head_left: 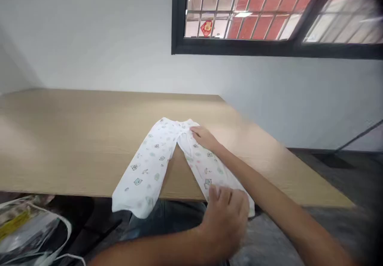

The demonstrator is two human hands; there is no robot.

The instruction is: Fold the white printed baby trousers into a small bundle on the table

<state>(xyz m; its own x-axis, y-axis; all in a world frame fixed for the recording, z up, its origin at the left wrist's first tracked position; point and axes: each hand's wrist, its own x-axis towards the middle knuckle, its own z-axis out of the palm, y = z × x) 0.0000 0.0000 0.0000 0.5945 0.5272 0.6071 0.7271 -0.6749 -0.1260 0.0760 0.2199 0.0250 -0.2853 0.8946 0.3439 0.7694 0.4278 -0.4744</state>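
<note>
A small pair of white baby trousers (152, 158) with little printed figures lies spread on a light wooden table (74, 138), its two legs pointing toward me and hanging over the near edge. My right hand (205, 137) lies flat on the waist end of the right trouser leg, fingers stretched out. My left hand (227, 214) is at the cuff of that same leg by the table's near edge, fingers curled on the fabric; its grip is partly hidden by the back of the hand.
A clear plastic bag (26, 226) with white handles sits low at the left, below the table. A white wall and a black-framed window (269, 46) with bars stand behind. Dark floor lies to the right.
</note>
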